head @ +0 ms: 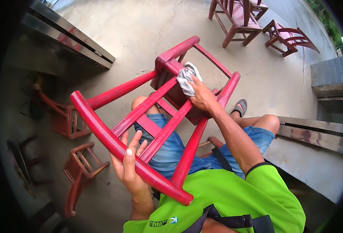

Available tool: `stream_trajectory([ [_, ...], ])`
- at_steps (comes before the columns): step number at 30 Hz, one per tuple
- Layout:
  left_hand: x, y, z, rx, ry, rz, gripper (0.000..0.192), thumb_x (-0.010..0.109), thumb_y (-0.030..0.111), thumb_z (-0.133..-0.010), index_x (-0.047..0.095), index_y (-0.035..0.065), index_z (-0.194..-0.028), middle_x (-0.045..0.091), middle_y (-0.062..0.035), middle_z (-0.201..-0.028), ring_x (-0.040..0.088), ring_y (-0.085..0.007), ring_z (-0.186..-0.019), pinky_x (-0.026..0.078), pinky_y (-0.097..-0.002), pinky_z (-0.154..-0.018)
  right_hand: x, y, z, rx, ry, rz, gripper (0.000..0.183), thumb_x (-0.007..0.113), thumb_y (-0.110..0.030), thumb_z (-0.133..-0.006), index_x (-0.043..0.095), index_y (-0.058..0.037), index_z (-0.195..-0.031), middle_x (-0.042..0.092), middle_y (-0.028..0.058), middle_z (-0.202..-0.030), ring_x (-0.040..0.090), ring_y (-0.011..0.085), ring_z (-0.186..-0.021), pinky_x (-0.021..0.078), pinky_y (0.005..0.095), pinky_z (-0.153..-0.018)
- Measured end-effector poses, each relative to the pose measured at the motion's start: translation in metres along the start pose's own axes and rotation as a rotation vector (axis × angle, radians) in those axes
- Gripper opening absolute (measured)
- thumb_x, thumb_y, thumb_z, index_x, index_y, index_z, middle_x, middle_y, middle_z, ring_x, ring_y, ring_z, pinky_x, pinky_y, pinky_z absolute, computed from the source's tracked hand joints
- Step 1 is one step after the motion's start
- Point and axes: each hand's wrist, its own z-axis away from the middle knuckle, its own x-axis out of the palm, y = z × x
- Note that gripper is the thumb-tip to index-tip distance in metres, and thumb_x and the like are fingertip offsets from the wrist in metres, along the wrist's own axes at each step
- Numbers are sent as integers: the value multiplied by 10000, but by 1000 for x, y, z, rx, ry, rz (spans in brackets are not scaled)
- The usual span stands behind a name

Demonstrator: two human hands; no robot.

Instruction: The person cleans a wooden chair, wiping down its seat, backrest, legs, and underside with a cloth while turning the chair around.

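A red wooden chair (101,125) lies tilted across my lap, its curved top rail close to my chest. My left hand (130,163) holds this rail, with the thumb in front and the other fingers reaching behind it between the slats. In my right hand (202,94) is a crumpled grey-white cloth (188,76). That hand presses the cloth to the frame where the slats meet the seat end. The chair's legs point away from me, and part of the seat is hidden behind the slats and my right forearm.
Similar wooden chairs stand at the back right, including a small chair (283,38). At left, a small chair (79,166) and another wooden chair (63,122) are on the concrete floor (124,29). Metal door tracks (69,38) jut in at upper left; another metal-edged ledge (320,131) is at right.
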Motion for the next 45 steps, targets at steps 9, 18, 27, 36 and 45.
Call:
stream_trajectory([
  [9,1,1,-1,22,-2,-12,637,527,129,-999,272,-42,-1558,426,-315,-1521,602,-399,-1280,537,-480,-1006,-5,1,30,80,69,33,559,553,-132,-924,503,-68,-1477,464,287,-1497,464,485,-1369,396,484,-1165],
  [18,6,-9,-5,25,-33,-10,610,529,123,-993,310,-50,-1536,450,-311,-1508,625,-396,-1249,554,-478,-975,25,52,-88,-107,-25,196,478,545,-161,-880,544,-53,-1345,590,256,-1265,567,469,-1153,474,525,-1009],
  [27,-1,-3,-3,40,-8,-52,628,525,165,-1005,303,-71,-1543,447,-342,-1495,623,-409,-1257,577,-477,-975,-23,23,62,76,100,97,478,574,-173,-868,586,-94,-1340,624,235,-1192,599,474,-1086,485,561,-953],
  [36,2,-3,-2,52,-13,-33,620,528,141,-995,306,-68,-1534,445,-329,-1498,635,-387,-1230,576,-456,-956,-2,26,-12,16,136,53,373,534,-149,-887,583,-63,-1247,614,269,-1149,570,477,-1107,484,551,-945],
  [45,-4,-8,-3,52,-16,-50,623,512,162,-1018,284,-79,-1546,438,-349,-1500,619,-409,-1257,587,-455,-971,8,23,-25,-73,7,46,341,517,-102,-875,588,-62,-1206,612,257,-1127,569,464,-1086,484,508,-962],
])
